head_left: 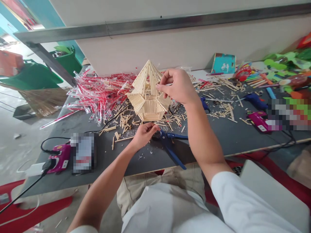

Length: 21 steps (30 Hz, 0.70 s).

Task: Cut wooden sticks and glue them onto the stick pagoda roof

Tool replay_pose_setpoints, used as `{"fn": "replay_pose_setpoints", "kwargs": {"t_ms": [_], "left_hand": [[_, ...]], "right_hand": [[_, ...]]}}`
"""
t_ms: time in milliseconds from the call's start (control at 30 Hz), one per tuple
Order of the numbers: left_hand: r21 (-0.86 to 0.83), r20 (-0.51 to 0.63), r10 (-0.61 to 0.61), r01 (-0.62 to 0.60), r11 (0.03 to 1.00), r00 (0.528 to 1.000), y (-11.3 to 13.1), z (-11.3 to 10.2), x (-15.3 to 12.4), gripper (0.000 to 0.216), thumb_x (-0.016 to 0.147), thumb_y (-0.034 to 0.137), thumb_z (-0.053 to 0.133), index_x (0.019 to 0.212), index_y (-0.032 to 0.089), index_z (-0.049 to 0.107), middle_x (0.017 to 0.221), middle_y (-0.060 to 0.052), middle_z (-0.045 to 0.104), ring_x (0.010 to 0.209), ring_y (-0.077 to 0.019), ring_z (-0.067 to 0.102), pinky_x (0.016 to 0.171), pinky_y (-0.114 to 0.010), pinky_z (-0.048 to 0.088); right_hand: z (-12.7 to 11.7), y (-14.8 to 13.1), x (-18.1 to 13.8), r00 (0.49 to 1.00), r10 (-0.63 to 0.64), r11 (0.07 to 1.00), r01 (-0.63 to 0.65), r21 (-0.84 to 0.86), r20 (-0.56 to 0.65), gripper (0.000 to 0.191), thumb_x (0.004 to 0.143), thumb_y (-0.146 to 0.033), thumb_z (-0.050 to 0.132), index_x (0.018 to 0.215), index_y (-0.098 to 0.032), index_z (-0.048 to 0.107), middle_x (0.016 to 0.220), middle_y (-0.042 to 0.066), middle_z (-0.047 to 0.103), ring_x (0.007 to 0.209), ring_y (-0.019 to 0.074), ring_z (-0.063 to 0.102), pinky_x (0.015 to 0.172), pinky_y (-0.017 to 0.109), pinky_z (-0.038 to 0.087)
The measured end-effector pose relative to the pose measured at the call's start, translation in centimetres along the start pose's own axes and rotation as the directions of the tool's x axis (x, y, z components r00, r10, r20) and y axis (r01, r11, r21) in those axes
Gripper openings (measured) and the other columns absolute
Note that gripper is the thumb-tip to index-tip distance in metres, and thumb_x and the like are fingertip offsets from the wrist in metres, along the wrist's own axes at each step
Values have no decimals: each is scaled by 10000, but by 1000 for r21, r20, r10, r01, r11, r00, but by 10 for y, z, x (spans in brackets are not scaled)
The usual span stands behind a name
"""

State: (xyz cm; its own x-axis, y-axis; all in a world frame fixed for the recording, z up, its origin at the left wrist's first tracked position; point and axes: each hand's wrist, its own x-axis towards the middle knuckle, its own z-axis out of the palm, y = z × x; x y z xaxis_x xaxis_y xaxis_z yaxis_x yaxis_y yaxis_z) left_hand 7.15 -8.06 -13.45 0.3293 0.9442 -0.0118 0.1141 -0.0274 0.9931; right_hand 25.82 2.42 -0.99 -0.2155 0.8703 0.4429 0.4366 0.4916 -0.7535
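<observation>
A small pavilion model (151, 109) built from pale wooden sticks stands on the dark table, with a pointed roof above a flared many-sided base. My right hand (178, 86) is raised at the right side of its roof, thumb and fingers pinched together. Anything between those fingertips is hidden or too small to name. Low in front of the base, my left hand (146, 134) has its fingers curled and its thumb pressed to them; what it holds, if anything, I cannot make out. Blue-handled cutters (171, 147) lie just right of my left hand.
Red-and-clear plastic wrappers (97, 94) are heaped at the left, and cut stick pieces (125, 123) litter the table (136, 163). A phone (84, 152) and purple power strip (59, 158) lie front left. Rightward are a blue glue gun (256, 101) and another purple strip (259, 122).
</observation>
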Motion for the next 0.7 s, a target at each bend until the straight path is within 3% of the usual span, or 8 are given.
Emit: {"fn": "replay_pose_setpoints", "kwargs": {"t_ms": [267,500,700], "left_hand": [[20,26,-5,4,1000,1000,-3,0,-1,565,943,645,619,942,92,735,556,69,374,500,-65,299,479,-235,201],[28,42,-12,11,1000,999,-3,0,-1,604,934,673,608,952,85,746,532,74,351,501,-72,269,488,-240,201],[44,44,-17,15,999,999,-2,0,-2,616,934,675,605,958,76,747,548,68,360,512,-69,272,492,-236,190]], "right_hand": [[4,19,9,999,39,985,-44,170,34,465,778,-523,859,780,-232,496,593,-35,575,460,101,555,348,227,412],[6,22,11,997,66,974,-72,217,35,511,732,-587,884,784,-234,518,573,-28,561,474,118,545,336,242,410],[3,10,6,993,115,962,-120,247,33,441,773,-442,899,755,-219,518,605,-15,580,467,98,533,382,245,425]]}}
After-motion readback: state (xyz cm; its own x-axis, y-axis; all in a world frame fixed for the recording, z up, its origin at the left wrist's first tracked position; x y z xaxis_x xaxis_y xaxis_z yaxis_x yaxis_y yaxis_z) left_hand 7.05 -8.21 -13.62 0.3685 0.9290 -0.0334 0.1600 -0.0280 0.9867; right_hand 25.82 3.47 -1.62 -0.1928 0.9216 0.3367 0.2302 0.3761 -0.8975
